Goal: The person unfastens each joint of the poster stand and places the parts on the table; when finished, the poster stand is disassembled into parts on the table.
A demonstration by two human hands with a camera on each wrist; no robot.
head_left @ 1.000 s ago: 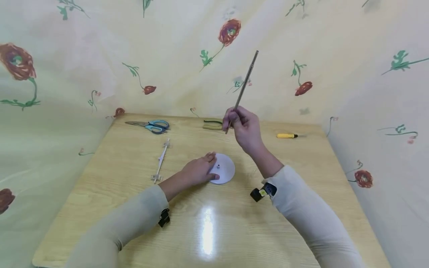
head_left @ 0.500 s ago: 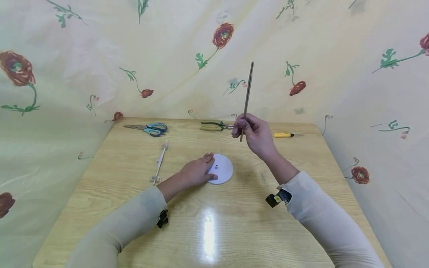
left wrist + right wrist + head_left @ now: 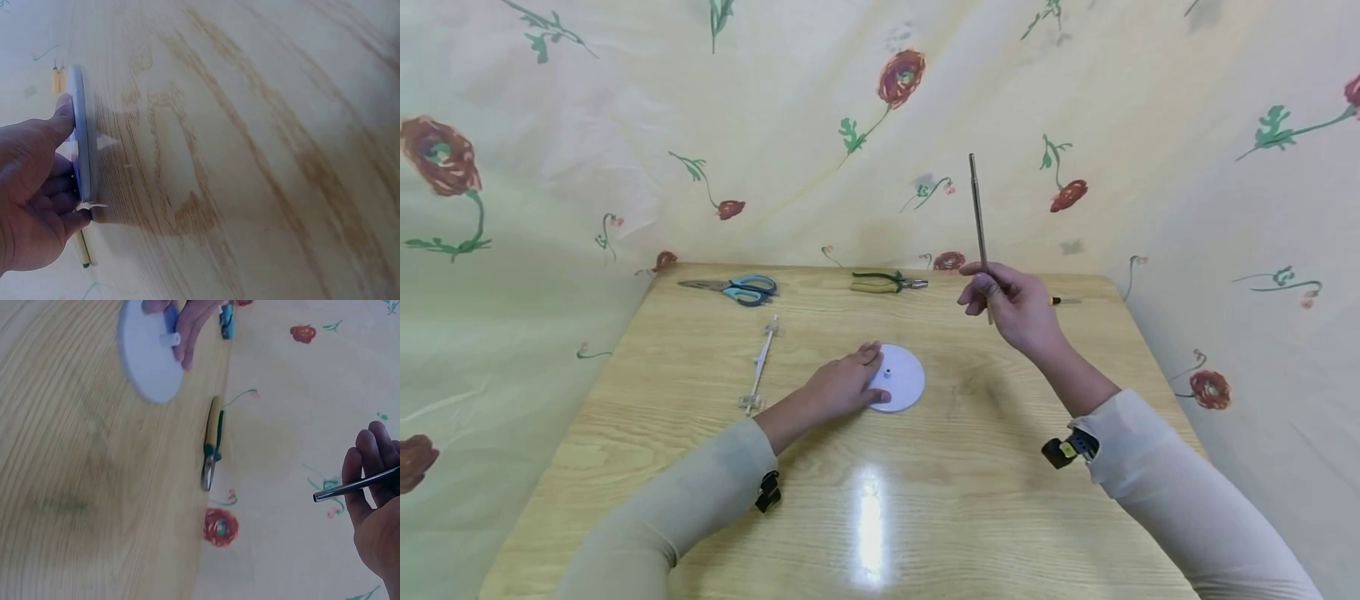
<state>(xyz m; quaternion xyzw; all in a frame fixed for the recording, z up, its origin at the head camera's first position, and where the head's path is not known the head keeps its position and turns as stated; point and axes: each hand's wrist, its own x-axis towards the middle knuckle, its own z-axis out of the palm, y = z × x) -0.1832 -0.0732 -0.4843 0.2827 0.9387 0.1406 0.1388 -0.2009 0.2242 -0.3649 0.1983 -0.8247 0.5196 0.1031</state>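
Note:
A white round disc with a short central stub lies on the table, stub upward. My left hand holds its left side, the thumb and fingers spread across the top and rim. In the left wrist view the disc appears edge-on beside the hand. Raised above the table at the right, my right hand pinches a thin metal rod near its lower end. The rod stands almost upright, with a narrower section at its top. Its lower end pokes out below the hand in the right wrist view.
Blue-handled scissors lie at the back left, pliers at the back middle. A yellow screwdriver is partly hidden behind my right hand. A thin white bar with clear end pieces lies left of the disc. Flowered cloth surrounds the table.
My right hand has moved right and slightly down with the rod, which has swung from leaning right to nearly upright, tipped slightly left. My left hand and the disc have stayed in place.

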